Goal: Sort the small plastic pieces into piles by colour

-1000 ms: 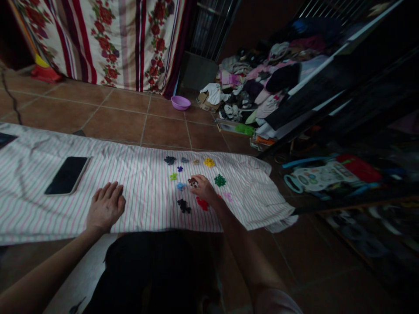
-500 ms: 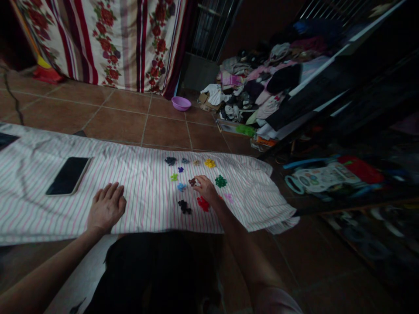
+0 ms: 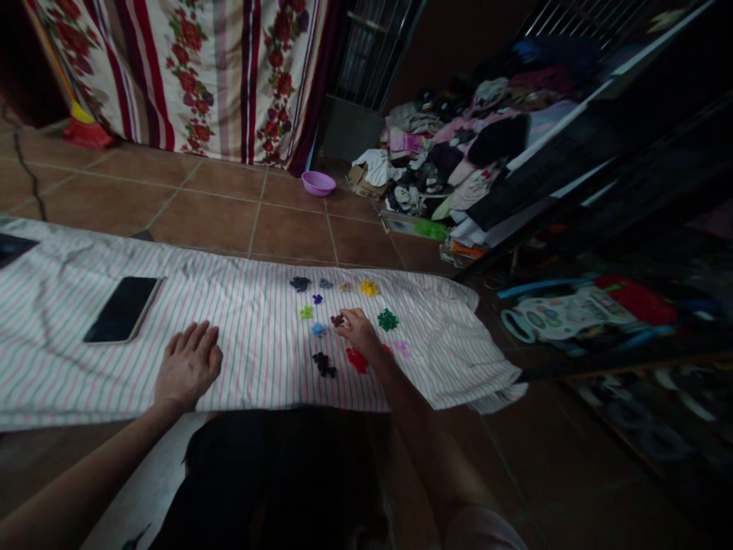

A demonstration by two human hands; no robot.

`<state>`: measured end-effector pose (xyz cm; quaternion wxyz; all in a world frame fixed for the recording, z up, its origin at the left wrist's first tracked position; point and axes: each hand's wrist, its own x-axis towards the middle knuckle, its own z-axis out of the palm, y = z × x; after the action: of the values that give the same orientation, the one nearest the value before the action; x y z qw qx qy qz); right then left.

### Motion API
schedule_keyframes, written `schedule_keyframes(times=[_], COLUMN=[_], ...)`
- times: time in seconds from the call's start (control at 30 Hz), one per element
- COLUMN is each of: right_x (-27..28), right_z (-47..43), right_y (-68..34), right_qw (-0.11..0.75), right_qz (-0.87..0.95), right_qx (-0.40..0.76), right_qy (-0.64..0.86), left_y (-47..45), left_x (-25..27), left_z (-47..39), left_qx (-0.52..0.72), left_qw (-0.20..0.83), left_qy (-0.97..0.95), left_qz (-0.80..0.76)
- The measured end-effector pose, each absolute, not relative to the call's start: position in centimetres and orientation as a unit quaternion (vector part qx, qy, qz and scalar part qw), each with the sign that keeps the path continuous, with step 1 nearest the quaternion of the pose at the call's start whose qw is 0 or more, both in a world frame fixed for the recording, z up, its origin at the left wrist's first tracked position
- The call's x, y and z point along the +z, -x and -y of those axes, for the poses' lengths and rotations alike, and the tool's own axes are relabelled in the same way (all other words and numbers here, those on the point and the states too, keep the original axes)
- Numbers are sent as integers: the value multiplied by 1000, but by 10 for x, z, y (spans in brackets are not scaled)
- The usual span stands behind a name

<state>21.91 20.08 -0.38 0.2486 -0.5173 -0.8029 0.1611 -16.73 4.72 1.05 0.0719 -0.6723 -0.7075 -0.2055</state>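
Observation:
On the striped cloth (image 3: 252, 344) my left hand (image 3: 188, 364) lies flat, fingers stretched out and nothing in them. My right hand (image 3: 359, 334) has its thumb and fingertips together at a small pile of brown pieces (image 3: 337, 321); whatever they pinch is too small to make out. Red pieces (image 3: 356, 360) lie just below that hand, partly beside the wrist. Around it sit more small piles: black pieces (image 3: 324, 365), light blue pieces (image 3: 319, 329), lime green pieces (image 3: 306, 312), purple pieces (image 3: 318, 299), dark green pieces (image 3: 388, 318) and yellow pieces (image 3: 368, 287).
A phone (image 3: 123, 309) rests left of my left hand. Dark grey pieces (image 3: 299, 283), grey pieces (image 3: 325, 283), tan pieces (image 3: 344, 286) and pink pieces (image 3: 402, 349) form other piles. Beyond the cloth are a purple basin (image 3: 318, 182) and heaped clothes (image 3: 440, 145).
The whole view has shifted very slightly. Both hands keep their places: the left flat on the cloth, the right with fingertips at the brown pieces.

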Motion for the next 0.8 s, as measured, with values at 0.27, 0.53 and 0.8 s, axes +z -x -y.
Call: schedule_keyframes(times=[0.27, 0.53, 0.8], right_x=[6, 13, 16], right_z=[-202, -196, -200], right_y=[-205, -202, -194], right_qw=[221, 216, 188], right_qz=[838, 839, 852], right_qx=[111, 122, 106], right_qy=[487, 484, 477], left_y=[168, 168, 169], left_x=[11, 11, 7], left_z=[-48, -48, -49], left_qx=[-207, -194, -210], left_qw=[50, 70, 82], left_qy=[667, 677, 670], left_qz=[714, 707, 707])
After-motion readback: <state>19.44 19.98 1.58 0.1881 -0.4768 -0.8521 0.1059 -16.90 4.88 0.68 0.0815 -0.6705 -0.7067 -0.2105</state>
